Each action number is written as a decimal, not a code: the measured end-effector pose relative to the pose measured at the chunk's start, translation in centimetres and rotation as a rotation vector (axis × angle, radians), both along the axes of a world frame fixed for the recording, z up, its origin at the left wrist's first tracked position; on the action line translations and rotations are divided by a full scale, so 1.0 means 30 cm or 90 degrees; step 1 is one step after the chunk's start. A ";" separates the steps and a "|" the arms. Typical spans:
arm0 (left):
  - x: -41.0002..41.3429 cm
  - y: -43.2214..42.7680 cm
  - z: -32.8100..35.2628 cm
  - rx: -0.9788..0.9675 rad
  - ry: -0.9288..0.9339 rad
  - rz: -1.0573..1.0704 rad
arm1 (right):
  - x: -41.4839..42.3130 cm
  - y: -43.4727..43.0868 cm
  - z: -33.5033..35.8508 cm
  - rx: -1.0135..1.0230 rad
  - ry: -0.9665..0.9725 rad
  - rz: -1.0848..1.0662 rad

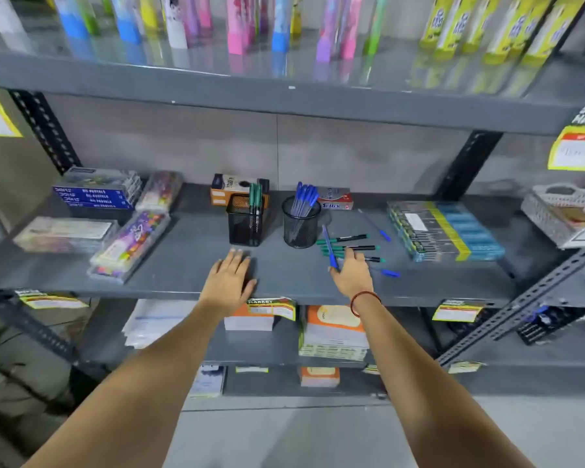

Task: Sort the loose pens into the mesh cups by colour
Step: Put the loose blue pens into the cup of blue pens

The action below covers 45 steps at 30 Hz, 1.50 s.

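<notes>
Two black mesh cups stand on the grey shelf [183,265]. The square cup [245,221] holds green pens and the round cup [300,224] holds several blue pens. My right hand [352,275] grips a blue pen [330,246] that points up and away, just right of the round cup. Under and beyond that hand lie loose green pens [348,238]. Two more blue pens lie loose, one far right [375,226] and one near the shelf front [390,273]. My left hand [228,280] rests flat on the shelf before the square cup, fingers apart.
Flat stationery packs [132,241] lie at the left, boxes [446,231] at the right, small cartons [232,189] behind the cups. A white basket [564,211] sits far right. Another shelf [284,92] hangs overhead, with paper stacks below.
</notes>
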State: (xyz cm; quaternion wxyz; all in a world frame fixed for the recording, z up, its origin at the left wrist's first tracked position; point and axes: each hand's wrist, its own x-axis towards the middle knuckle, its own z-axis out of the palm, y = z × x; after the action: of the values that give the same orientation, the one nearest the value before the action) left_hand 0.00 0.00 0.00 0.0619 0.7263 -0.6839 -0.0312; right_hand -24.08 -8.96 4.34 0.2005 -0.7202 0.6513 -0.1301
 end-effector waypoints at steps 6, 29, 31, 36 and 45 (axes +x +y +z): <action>0.038 -0.021 -0.046 0.009 0.051 0.017 | 0.047 -0.050 -0.026 -0.045 -0.025 -0.075; 0.051 -0.026 -0.086 -0.050 0.064 0.029 | 0.162 -0.215 0.308 -0.353 -0.449 -0.112; 0.048 -0.026 -0.086 -0.055 0.065 0.030 | 0.183 -0.220 0.248 -0.296 -0.412 -0.129; 0.051 -0.030 -0.085 -0.061 0.063 0.039 | 0.228 -0.240 0.146 -0.219 -0.382 -0.126; 0.052 -0.028 -0.084 -0.076 0.051 0.038 | 0.261 -0.308 0.187 -0.211 -0.174 -0.016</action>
State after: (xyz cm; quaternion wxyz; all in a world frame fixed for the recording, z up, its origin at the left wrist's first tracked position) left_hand 1.55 -0.84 -2.52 0.1332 0.7398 -0.6593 -0.0178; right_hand -16.25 -18.20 9.94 0.1644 -0.7109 0.5965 -0.3344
